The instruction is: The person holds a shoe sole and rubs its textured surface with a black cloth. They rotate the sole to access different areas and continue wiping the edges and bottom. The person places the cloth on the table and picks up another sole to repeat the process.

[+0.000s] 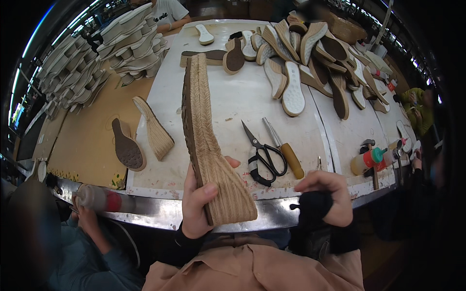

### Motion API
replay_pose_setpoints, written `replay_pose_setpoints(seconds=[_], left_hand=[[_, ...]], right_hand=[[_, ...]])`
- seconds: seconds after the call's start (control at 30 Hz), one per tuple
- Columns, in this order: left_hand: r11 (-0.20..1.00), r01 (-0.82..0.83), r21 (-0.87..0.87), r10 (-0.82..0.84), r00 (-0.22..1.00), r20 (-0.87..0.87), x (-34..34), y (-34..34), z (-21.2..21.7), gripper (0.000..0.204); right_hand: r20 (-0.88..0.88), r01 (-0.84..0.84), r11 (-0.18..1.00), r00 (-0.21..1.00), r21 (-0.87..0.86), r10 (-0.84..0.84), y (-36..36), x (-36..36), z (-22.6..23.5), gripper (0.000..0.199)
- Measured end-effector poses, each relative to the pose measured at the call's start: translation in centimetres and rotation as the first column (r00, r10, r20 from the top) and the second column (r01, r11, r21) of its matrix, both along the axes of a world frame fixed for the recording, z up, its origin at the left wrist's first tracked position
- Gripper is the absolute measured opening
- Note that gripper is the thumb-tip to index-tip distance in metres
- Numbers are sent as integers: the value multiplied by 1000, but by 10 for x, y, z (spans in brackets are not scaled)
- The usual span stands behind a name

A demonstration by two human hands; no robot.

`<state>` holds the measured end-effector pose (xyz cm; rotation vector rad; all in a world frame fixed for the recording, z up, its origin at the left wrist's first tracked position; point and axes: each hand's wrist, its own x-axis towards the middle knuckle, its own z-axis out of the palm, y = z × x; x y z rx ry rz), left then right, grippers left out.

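My left hand [196,201] grips the thick heel end of a jute-wrapped wedge sole [206,140], held on edge with its brown tread facing left and its toe pointing away from me. My right hand [326,194] is curled at the table's front edge, fingers closed around a black object [313,206] that I cannot identify. Black-handled scissors [262,153] and a knife with a yellow handle [286,150] lie on the white tabletop [233,104] between my hands, a little beyond them.
A heap of wedge soles [315,53] covers the table's far right. Two more soles [143,138] lie on brown board at left, below stacked pale soles [128,41]. Glue bottles [371,160] stand at right. A person's hand holds a bottle [99,199] at lower left; other people sit around.
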<state>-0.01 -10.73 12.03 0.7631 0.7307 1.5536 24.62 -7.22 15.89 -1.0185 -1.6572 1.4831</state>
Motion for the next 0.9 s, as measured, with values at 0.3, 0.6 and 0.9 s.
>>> replay_pose_setpoints(seconds=[0.3, 0.6, 0.9], left_hand=[[998, 9, -64, -13, 998, -55, -4, -9, 3, 82], [993, -19, -115, 1, 988, -152, -2, -12, 6, 67], [992, -3, -123, -20, 983, -181, -3, -13, 9, 66]], right_hand=[[111, -368, 920, 928, 138, 355, 11, -62, 14, 14], [298, -385, 893, 902, 231, 312, 14, -69, 14, 14], [327, -379, 892, 899, 249, 291, 12, -73, 13, 10]])
